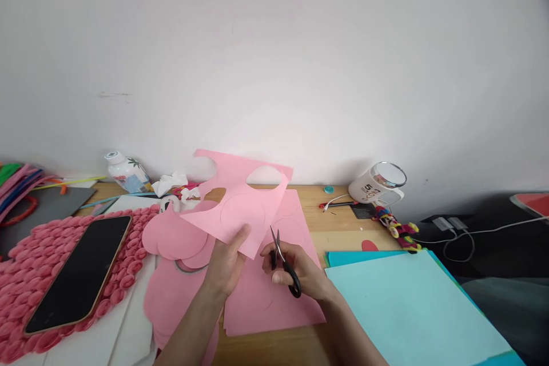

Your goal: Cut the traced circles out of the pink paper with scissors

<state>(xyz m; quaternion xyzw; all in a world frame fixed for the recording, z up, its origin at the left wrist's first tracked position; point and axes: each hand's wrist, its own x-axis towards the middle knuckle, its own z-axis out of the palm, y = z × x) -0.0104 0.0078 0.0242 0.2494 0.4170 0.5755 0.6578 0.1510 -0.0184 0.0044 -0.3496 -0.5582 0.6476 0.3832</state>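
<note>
My left hand (226,263) pinches the lower edge of a pink paper sheet (240,200) and holds it up over the desk; the sheet has round holes cut along its top edge and a circle outline drawn on it. My right hand (295,272) grips black-handled scissors (283,263), blades nearly closed and pointing up at the sheet's lower right edge. Cut pink circles (171,237) lie to the left of my left hand. Another pink sheet (274,297) lies flat beneath both hands.
A phone (81,271) rests on a pink textured mat (26,274) at the left. Light blue sheets (407,309) lie at the right. A white mug (377,186), a small bottle (124,172), crumpled tissue (171,183) and cables (463,234) sit along the back.
</note>
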